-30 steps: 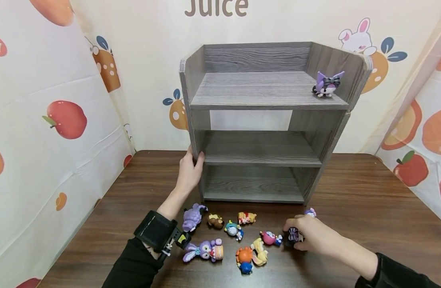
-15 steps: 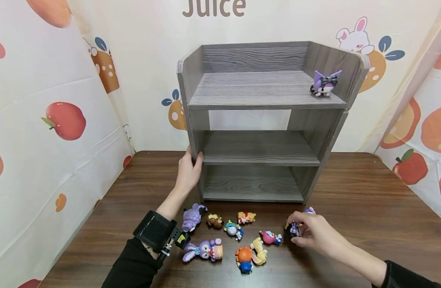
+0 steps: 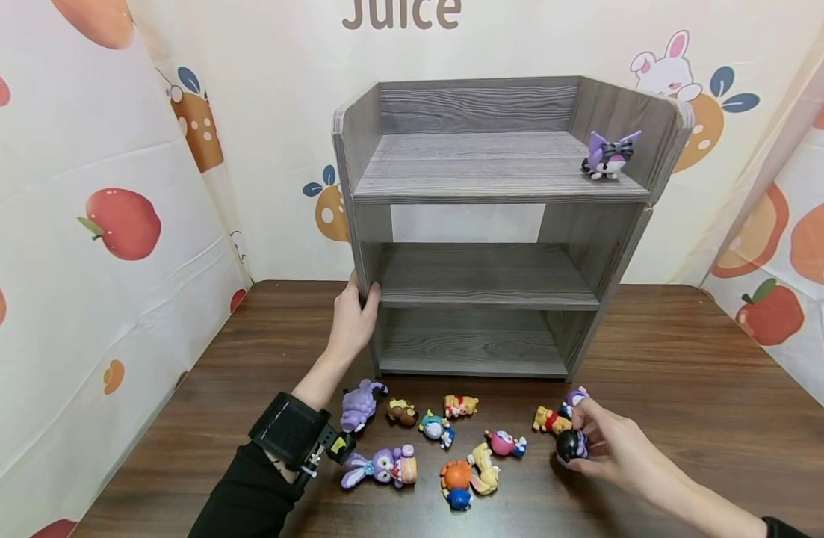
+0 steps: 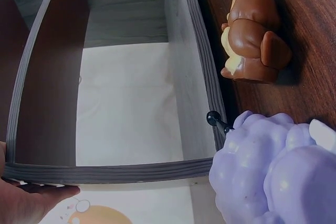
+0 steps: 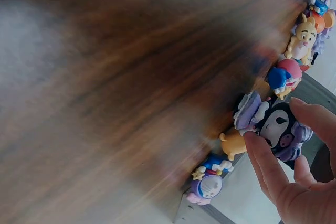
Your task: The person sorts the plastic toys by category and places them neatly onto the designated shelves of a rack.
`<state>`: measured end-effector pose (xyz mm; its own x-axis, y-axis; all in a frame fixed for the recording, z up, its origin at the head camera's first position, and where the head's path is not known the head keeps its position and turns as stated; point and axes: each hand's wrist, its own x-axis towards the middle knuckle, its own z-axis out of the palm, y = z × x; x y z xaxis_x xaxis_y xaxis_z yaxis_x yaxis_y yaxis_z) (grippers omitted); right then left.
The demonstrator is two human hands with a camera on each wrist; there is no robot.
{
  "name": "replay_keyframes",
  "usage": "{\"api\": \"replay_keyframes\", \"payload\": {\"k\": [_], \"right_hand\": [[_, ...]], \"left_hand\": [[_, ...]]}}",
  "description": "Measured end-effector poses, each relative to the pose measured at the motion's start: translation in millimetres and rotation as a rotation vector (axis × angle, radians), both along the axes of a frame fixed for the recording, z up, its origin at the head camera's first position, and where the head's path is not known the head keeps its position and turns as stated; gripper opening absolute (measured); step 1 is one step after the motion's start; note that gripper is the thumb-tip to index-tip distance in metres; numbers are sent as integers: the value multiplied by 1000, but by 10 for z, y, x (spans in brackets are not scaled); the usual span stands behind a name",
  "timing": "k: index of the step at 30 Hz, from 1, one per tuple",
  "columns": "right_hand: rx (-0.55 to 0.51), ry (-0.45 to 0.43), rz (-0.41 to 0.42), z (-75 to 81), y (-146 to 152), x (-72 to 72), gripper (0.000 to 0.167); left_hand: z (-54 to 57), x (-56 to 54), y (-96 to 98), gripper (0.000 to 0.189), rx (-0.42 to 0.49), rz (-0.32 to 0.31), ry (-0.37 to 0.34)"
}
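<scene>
My left hand (image 3: 352, 321) grips the left side panel of a grey wooden shelf (image 3: 479, 217), thumb in front and fingers behind. In the right wrist view, my right hand (image 5: 294, 182) pinches a black-and-purple figurine (image 5: 278, 127) with a white face between thumb and fingers. Seen from the head, that hand is low over the table at the right. Just beyond it lie a yellow-and-red bear figurine (image 3: 550, 420) and a small purple-and-blue figurine (image 3: 574, 397), partly hidden by the fingers. A purple figurine with a dark bow (image 3: 609, 155) stands on the top shelf's right end.
Several more figurines lie before the shelf: a purple rabbit (image 3: 382, 468), a lilac one (image 3: 361, 406), a brown one (image 3: 402, 412), a pink one (image 3: 506, 443), a yellow one (image 3: 484, 471) and an orange-and-blue one (image 3: 456, 486). Fruit-printed cloth walls surround the brown table (image 3: 687, 373).
My right hand has drawn slightly right with the black-and-purple figurine, turning it so its black back shows. The bear figurine has come into view. My left hand stays on the shelf.
</scene>
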<state>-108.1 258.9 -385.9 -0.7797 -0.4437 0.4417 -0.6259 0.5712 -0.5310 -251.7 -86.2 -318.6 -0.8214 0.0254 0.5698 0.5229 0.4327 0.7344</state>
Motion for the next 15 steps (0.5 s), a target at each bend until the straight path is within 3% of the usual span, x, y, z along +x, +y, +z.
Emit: {"api": "replay_keyframes", "payload": {"k": [9,15], "right_hand": [[-21,39,-55,-88,39,37,63],[13,82,-15,-96,66,28,54]], "left_hand": [[-15,-14,8,32,0,-2,10],[-17,-21,4,31,-1,5,7]]}}
